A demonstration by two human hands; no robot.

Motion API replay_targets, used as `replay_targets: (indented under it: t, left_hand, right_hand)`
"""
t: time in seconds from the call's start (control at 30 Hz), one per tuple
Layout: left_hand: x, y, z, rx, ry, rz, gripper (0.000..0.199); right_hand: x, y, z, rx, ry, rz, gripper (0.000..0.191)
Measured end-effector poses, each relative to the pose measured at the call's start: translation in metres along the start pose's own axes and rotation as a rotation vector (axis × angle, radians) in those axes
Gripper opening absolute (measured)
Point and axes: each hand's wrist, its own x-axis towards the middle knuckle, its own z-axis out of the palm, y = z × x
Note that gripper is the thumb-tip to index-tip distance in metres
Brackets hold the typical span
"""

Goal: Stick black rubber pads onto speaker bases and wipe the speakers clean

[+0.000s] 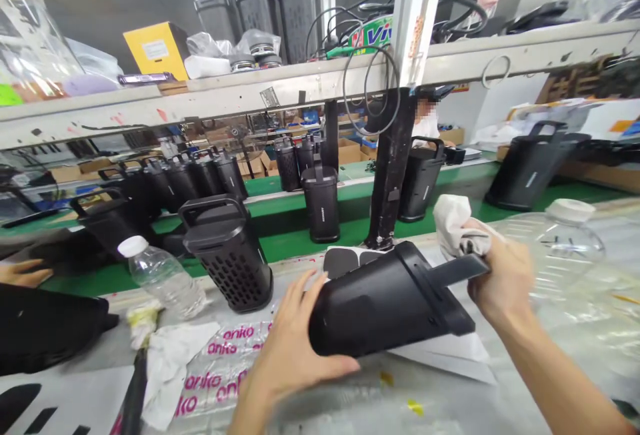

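A black portable speaker [373, 305] lies tilted on its side above the table, its handle end pointing right. My left hand [295, 348] is wrapped round its bottom end, thumb below and fingers above. My right hand [503, 275] is closed on a crumpled white cloth [453, 221], right at the tip of the speaker's handle [457, 270]. Whether its hidden fingers also grip the handle, I cannot tell. Another black speaker [230, 255] with a perforated front stands upright to the left of my hands.
A clear bottle [163, 278] leans at left; a large plastic jug [555, 241] stands right. Several speakers, including one [320, 205], stand along the green conveyor [285, 245]. A dark post [387, 175] rises behind. Another person's hand [25, 273] shows at far left. An overhead shelf [300, 85] spans the view.
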Motion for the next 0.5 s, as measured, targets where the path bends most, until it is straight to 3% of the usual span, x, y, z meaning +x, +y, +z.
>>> replay_targets:
  t: [0.1,0.2,0.27,0.37,0.4,0.43,0.5]
  left_hand:
    - [0.006,0.040,0.016,0.191,0.211,0.189,0.128]
    - [0.013,0.061,0.028,0.272,0.472,0.280,0.124]
    - [0.017,0.063,0.030,0.242,0.569,0.234,0.119]
    - [0.019,0.058,0.030,0.154,0.633,0.118,0.115]
    - [0.019,0.056,0.030,0.119,0.650,0.094,0.113]
    - [0.020,0.053,0.031,0.084,0.666,0.079,0.112]
    - [0.020,0.048,0.033,0.018,0.679,0.055,0.113]
  right_hand:
    - [-0.008,-0.024,0.018,0.082,-0.041,-0.001,0.043]
    - [-0.008,-0.048,0.032,0.139,-0.130,-0.046,0.043]
    - [-0.005,-0.059,0.034,0.052,-0.147,-0.194,0.037]
    - [-0.009,-0.060,0.029,-0.192,0.044,-0.547,0.021]
    - [-0.014,-0.056,0.026,-0.246,0.035,-0.624,0.015]
    - [-0.022,-0.051,0.023,-0.276,-0.035,-0.667,0.011]
    - [-0.041,-0.039,0.021,-0.308,-0.290,-0.693,0.019]
